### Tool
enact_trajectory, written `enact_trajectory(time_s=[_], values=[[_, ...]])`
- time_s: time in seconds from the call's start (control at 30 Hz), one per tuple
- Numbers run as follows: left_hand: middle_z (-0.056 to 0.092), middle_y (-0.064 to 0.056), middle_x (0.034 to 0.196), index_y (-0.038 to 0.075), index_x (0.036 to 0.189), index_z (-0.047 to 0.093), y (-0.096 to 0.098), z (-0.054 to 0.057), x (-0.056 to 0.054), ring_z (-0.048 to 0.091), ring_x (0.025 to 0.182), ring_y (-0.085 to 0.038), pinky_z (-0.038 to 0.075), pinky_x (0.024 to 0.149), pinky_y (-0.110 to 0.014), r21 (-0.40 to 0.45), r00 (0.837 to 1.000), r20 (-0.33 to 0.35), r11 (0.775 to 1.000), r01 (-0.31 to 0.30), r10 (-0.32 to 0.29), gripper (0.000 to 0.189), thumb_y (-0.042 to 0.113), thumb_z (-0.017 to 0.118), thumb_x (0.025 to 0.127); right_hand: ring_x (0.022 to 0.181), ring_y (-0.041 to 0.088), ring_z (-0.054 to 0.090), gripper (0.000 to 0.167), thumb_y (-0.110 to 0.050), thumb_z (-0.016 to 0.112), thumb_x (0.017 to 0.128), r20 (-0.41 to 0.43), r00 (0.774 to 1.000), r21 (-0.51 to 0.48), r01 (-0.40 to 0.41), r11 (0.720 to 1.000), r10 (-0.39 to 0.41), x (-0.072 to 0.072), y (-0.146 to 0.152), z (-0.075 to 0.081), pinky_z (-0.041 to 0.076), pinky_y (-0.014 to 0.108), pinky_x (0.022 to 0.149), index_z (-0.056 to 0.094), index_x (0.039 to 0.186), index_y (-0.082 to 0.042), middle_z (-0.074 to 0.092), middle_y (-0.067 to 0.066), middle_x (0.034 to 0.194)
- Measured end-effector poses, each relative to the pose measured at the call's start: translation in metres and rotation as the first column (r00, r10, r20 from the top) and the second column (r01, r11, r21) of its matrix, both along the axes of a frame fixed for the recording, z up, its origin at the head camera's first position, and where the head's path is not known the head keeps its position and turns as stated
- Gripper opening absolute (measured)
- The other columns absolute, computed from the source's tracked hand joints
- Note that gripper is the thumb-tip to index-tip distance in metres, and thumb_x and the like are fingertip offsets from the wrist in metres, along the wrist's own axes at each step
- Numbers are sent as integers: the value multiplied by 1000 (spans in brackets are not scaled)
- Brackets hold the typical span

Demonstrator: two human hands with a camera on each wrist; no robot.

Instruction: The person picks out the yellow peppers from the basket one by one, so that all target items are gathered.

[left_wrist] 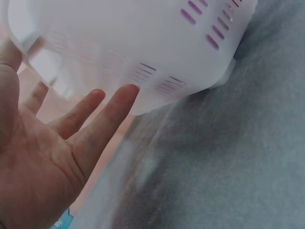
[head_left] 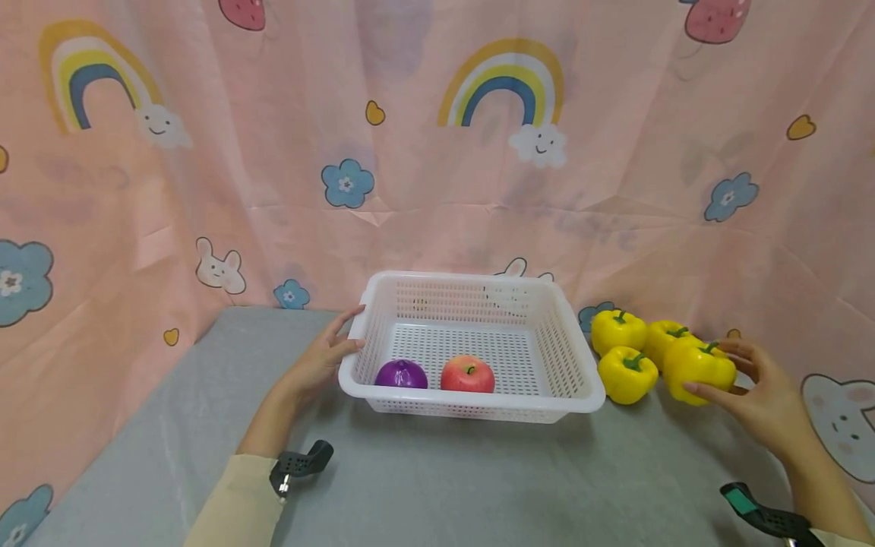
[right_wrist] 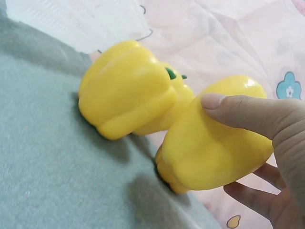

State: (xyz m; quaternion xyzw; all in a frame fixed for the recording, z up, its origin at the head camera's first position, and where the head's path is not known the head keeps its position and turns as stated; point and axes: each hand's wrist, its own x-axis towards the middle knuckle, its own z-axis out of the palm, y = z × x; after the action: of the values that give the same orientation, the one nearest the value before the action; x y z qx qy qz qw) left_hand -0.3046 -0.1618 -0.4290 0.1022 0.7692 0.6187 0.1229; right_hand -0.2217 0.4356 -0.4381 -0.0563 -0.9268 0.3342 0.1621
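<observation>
My left hand rests on the left end of a white plastic basket. Its thumb lies on the rim, and the left wrist view shows the other fingers spread beside the outer wall. Inside the basket, near its front, are a glossy purple round thing, perhaps an onion, and a red apple. At the right, my right hand grips a yellow bell pepper between thumb and fingers. Whether this pepper still touches the table cannot be told.
More yellow bell peppers, one at the front and one at the back, stand between the basket and my right hand. A grey cloth covers the table. Behind it hangs a pink printed curtain.
</observation>
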Motion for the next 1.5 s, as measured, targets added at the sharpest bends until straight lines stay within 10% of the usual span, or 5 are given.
enact_trajectory(time_s=[0.23,0.47,0.63,1.23,1.5], values=[[41,-20,158,34,161,18,0,1,1,57,133,-42,57,99,-50,1,1000,6,1000,-3,3,70,26,56,103,136,62,30,91,-37,78,88,81,996,-49,-24,999,28,-1,1,-6,38,77,94,28,153,2,27,36,158],[40,-21,159,33,161,17,0,2,0,57,133,-42,57,100,-49,-1,1000,5,1000,0,0,71,28,57,103,137,52,37,83,-35,80,87,51,998,-25,-48,999,49,-2,7,-17,45,3,68,35,148,-2,36,24,155],[42,-21,158,34,161,17,1,2,1,58,132,-41,57,99,-48,-9,1000,3,1000,1,-1,72,31,58,102,119,1,46,66,-33,81,86,-6,999,-48,-42,998,42,-1,11,-27,42,-2,67,45,137,-10,48,1,135],[43,-26,155,32,162,17,-2,0,-2,61,126,-42,60,93,-44,-11,1000,-15,1000,19,-19,69,28,55,104,101,-24,32,61,-29,82,86,-72,996,-53,-58,997,54,-2,11,-27,33,-6,73,51,132,-4,39,-40,118],[44,-25,155,32,161,19,-1,-2,-1,60,127,-43,60,92,-44,-1,1000,-6,1000,19,-19,67,27,54,104,112,-3,42,72,-37,76,90,26,1000,-25,-10,1000,11,-1,9,-25,44,51,113,44,143,1,51,18,140]])
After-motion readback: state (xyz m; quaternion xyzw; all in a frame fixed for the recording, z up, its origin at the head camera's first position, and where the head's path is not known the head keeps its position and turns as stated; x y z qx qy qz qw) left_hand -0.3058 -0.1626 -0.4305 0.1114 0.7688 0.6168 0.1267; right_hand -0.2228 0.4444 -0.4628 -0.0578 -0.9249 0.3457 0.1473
